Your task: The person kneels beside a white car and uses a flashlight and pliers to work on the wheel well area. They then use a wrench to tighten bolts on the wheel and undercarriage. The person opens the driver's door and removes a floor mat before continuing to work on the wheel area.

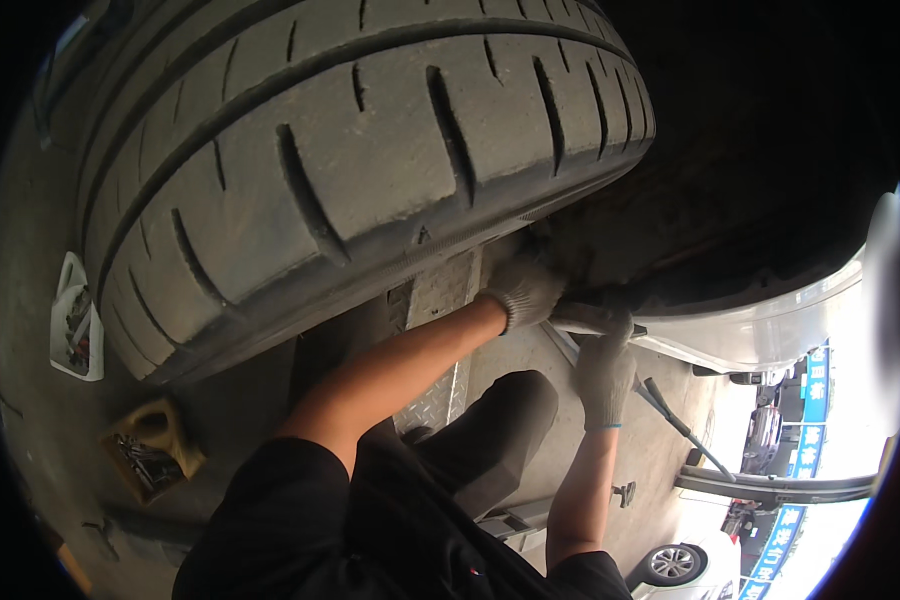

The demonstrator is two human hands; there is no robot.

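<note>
A tyre (370, 150) crowds the left hand (526, 290), gold jug (154, 450) leftward.

Tyre (370, 150): upper left and centre. Car body panel (760, 320): right of tyre. Left hand (528, 290): between tyre and panel. Right hand (605, 370): right of left hand, at panel's near end. First jug (93, 335): on floor (25, 250), left of tyre. Second jug (182, 440): on floor, below and right of first. Parked car (715, 575): lower right, beyond right forearm (580, 490).
</note>
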